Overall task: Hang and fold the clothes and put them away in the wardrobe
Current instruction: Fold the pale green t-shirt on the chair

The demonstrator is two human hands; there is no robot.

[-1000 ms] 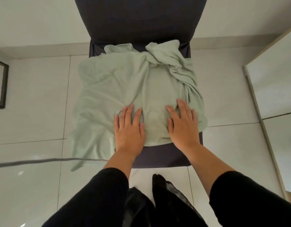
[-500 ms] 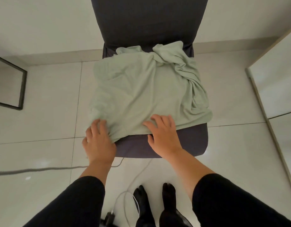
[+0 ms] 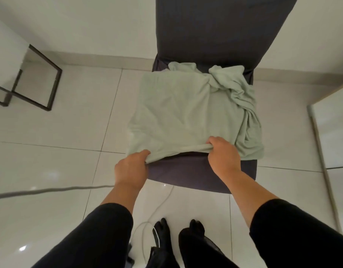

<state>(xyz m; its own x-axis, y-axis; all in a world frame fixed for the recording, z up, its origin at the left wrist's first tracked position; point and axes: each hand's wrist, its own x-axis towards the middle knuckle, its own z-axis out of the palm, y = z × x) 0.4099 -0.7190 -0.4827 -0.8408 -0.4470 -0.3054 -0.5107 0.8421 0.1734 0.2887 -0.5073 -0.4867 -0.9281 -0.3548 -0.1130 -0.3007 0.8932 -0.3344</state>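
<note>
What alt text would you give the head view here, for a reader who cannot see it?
Both hands grip the near edge of a pale green garment spread on a dark chair: left hand at its left corner, right hand further right. The garment's right side lies bunched; a cable crosses the tiled floor.

The chair (image 3: 203,171) back ran off the top edge. The garment (image 3: 178,113) covered most of the seat and hid the fingertips of both hands. A dark frame (image 3: 51,82) was cut by the left edge. Both sleeves ran off the bottom.
</note>
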